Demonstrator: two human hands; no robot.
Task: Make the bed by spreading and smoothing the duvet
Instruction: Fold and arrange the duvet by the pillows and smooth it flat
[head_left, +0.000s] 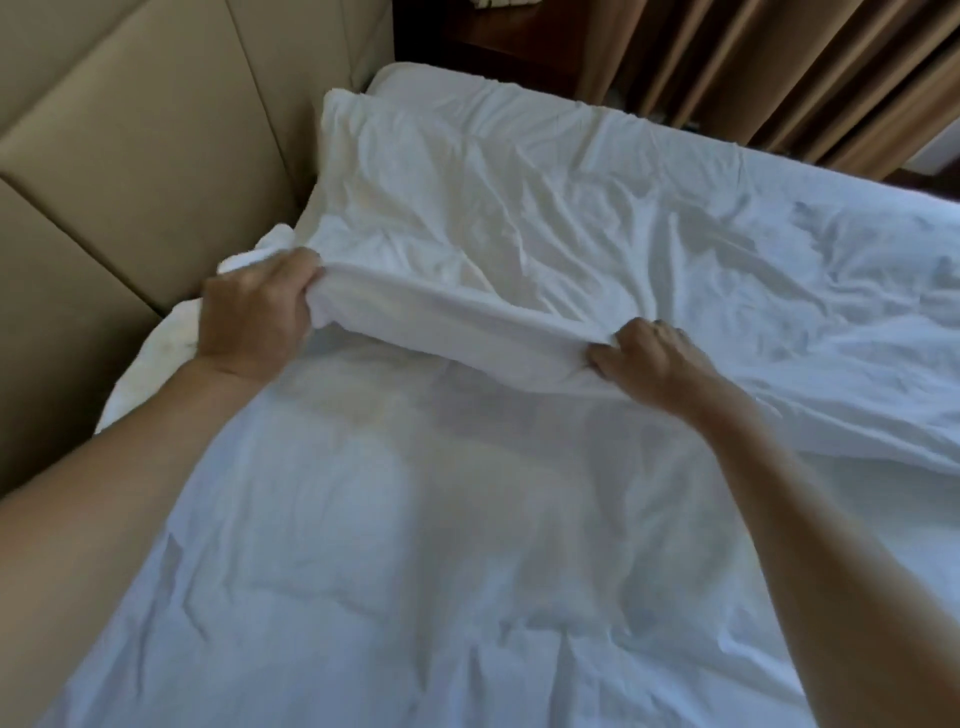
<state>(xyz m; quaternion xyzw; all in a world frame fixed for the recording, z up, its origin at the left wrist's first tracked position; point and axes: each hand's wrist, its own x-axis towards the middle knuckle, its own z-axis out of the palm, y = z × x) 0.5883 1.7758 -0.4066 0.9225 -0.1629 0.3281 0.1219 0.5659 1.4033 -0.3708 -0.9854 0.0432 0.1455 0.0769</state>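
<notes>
A padded beige headboard (130, 156) fills the left side. Beside it, the left hand (254, 317) is clenched on the folded edge of the white duvet (493, 218), which lies crumpled across the bed's upper half. The right hand (649, 358) pinches the same fold farther right. Below them stretches a wrinkled white sheet (415, 571); brown curtains (779, 78) hang at the upper right.

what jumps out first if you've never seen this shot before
Two bare hands in the middle of the frame: the left hand and the right hand each grip the folded edge of a white duvet, lifting it off the sheet below. Behind the left hand stands a tan padded headboard, and brown curtains hang at the top right.
</notes>
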